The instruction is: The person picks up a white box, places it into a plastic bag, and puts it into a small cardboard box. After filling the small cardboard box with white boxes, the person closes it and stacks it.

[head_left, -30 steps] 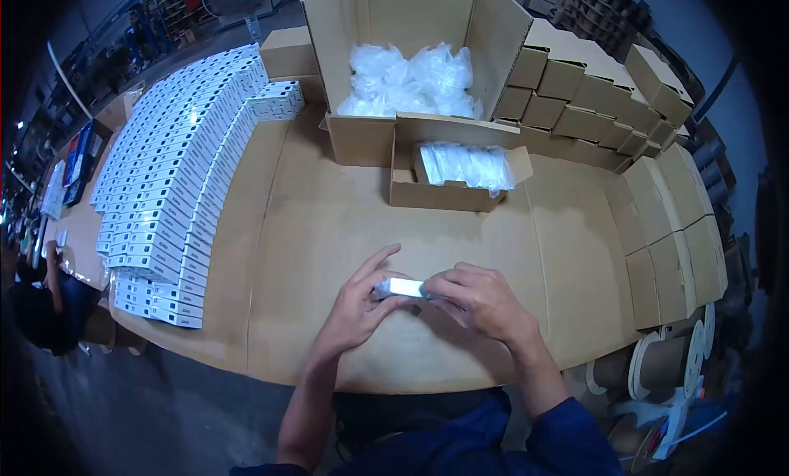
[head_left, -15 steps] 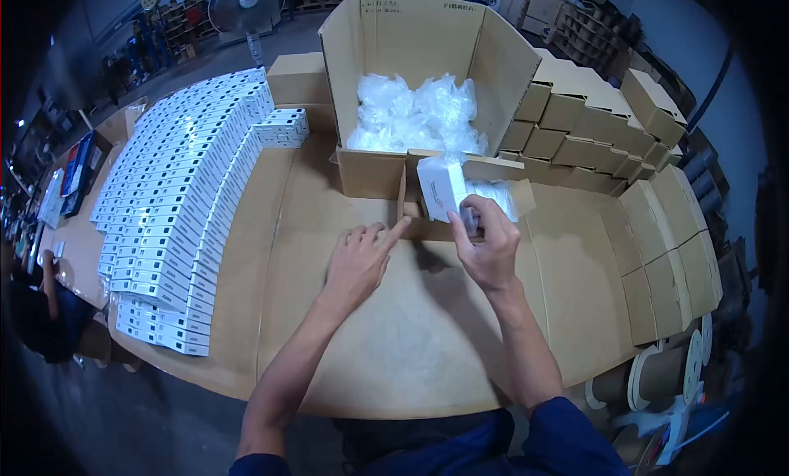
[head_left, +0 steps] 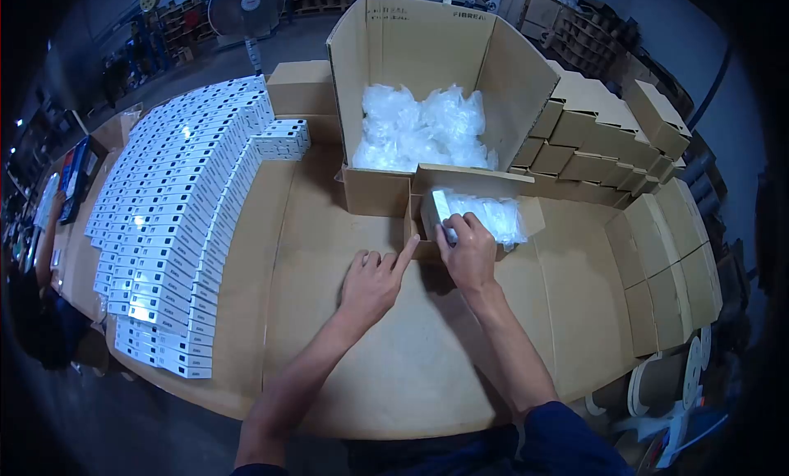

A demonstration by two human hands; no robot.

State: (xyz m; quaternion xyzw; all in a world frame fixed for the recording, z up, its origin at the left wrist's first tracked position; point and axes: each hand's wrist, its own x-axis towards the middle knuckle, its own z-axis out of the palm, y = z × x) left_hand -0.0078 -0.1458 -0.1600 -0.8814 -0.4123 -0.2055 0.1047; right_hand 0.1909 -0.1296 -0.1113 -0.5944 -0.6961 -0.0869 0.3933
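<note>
A small open cardboard carton (head_left: 472,179) stands in front of a large one, with clear plastic-wrapped packs (head_left: 493,217) filling its right part. My right hand (head_left: 471,252) is over its front edge, thumb and fingers closed on a thin white box (head_left: 440,205). That box is upright inside the carton, at the left of the wrapped packs; its lower part is hidden. My left hand (head_left: 371,289) has its index finger stretched to the carton's front left corner. The other fingers are loosely bent, and it holds nothing.
Rows of stacked white boxes (head_left: 177,205) cover the table's left side. The large carton (head_left: 427,45) holds crumpled clear plastic bags (head_left: 419,127). Folded brown cartons (head_left: 592,135) are piled at the right. At the far left, another person's arm (head_left: 47,238) shows.
My right hand has lowered the white box from above the small carton down into it. My left index finger stays at the carton's corner. The view has tilted slightly.
</note>
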